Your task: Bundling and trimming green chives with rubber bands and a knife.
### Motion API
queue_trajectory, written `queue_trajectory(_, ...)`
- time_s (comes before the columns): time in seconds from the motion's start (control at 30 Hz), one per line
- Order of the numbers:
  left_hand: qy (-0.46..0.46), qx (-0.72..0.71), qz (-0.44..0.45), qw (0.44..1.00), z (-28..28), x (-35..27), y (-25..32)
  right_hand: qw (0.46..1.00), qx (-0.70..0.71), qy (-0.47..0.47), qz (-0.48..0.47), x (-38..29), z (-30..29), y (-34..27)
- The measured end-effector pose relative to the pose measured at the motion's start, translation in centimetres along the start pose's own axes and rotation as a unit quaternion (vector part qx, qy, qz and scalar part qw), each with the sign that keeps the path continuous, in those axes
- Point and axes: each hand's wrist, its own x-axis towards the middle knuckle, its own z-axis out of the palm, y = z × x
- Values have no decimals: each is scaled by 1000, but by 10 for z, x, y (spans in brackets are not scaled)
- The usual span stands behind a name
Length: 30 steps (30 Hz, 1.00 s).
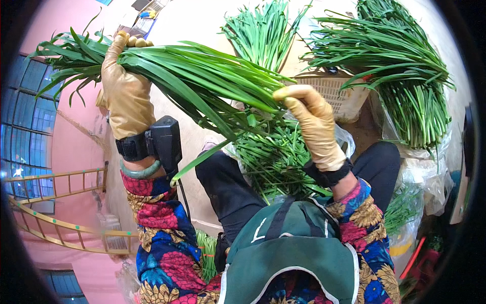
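My left hand (127, 91), in a tan rubber glove, grips a large bunch of long green leafy stalks (197, 76) by its leafy part, thumb on top. The bunch slants down to the right, and one leaf dangles towards my left wrist. At its other end my right hand (309, 121), gloved too, pinches the pale stalk tips between thumb and finger. Below the bunch, between my knees, lies a heap of loose green leaves (281, 163) in a clear plastic bag.
Green stalks (264, 38) lie beyond, beside a white plastic basket (334, 95). More bundles (414, 102) are piled at the right, above plastic bags (421, 178). Tied bundles (207, 254) stand by my left hip. A ladder (76, 228) is at the left near a pink wall (76, 148).
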Motion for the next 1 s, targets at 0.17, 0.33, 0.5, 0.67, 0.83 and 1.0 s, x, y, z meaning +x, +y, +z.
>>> queue_trajectory(0.17,-72,-22,-12,997,-25,9,8,949,305,2,73,-18,-31,2)
queue_trajectory(0.33,-87,-24,2,996,-27,10,21,960,22,-110,255,-43,-76,5)
queue_trajectory(0.5,-134,46,-17,990,-52,32,37,910,-339,-222,90,-53,-72,36)
queue_trajectory(0.67,-49,189,21,981,-42,17,36,947,-280,-156,27,0,-38,16)
queue_trajectory(0.83,-136,380,92,910,4,-17,12,896,-358,-260,-25,13,-58,69)
queue_trajectory(1.0,-173,390,208,880,28,-40,-12,825,-498,-53,-260,-17,-45,101)
